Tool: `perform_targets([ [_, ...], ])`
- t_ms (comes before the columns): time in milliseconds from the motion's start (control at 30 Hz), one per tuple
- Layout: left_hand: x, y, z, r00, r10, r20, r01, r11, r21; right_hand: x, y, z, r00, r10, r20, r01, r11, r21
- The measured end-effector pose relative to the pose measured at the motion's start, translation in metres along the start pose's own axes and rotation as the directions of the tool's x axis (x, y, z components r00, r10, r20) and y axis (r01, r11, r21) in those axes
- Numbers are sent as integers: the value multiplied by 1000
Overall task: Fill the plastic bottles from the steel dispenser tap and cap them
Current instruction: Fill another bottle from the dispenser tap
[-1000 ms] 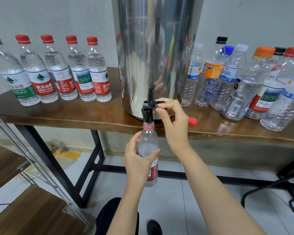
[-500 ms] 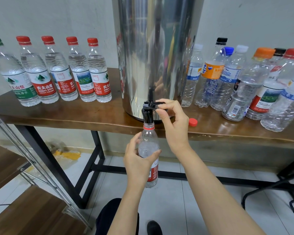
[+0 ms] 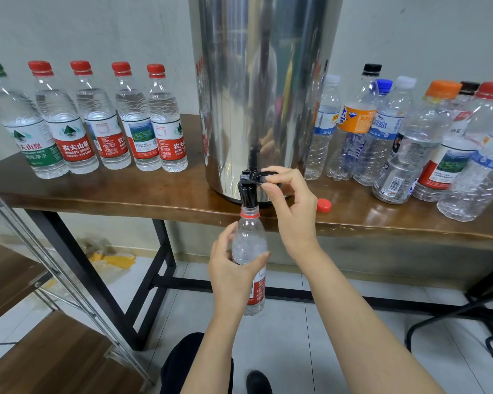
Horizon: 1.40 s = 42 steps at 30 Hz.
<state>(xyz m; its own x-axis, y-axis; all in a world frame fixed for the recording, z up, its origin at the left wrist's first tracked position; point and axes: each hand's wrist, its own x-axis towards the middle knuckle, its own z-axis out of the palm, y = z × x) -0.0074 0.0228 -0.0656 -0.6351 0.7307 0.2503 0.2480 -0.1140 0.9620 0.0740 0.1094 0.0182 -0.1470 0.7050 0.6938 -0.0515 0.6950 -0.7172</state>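
A tall steel dispenser (image 3: 262, 89) stands on the brown table (image 3: 143, 200), its black tap (image 3: 248, 191) jutting over the front edge. My right hand (image 3: 289, 206) pinches the tap's black lever. Under the spout my left hand (image 3: 231, 274) grips an uncapped clear bottle with a red label (image 3: 251, 245), mouth against the tap, water near its shoulder. A loose red cap (image 3: 324, 205) lies on the table right of the dispenser.
Several capped, filled bottles (image 3: 97, 120) line the table's left side. Several capped, mostly empty mixed bottles (image 3: 410, 143) crowd the right. A metal-framed wooden shelf (image 3: 34, 294) stands at lower left, black chair legs (image 3: 467, 317) at lower right.
The water level in the held bottle has risen slightly. Both hands stay where they were.
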Motion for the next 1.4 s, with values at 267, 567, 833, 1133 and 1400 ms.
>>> perform_targets([
  [267, 1, -2, 1, 1000, -7, -3, 7, 1000, -17, 0, -2, 0, 1000, 12, 4, -12, 1000, -12],
  [567, 2, -1, 1, 1000, 18, -6, -18, 1000, -24, 1, -6, -10, 995, -75, 68, 85, 981, -173],
  [833, 4, -5, -2, 1000, 27, -1, -27, 999, -26, -3, -9, -18, 894, -429, 132, 427, 721, -546],
  [1133, 5, -6, -1, 1000, 28, 5, -27, 999, -33, 3, -13, -20, 790, -588, 173, 540, 533, -651],
  [1400, 7, -6, -1, 1000, 25, 9, -24, 998, -50, 27, -31, -27, 727, -607, 321, 645, 444, -622],
])
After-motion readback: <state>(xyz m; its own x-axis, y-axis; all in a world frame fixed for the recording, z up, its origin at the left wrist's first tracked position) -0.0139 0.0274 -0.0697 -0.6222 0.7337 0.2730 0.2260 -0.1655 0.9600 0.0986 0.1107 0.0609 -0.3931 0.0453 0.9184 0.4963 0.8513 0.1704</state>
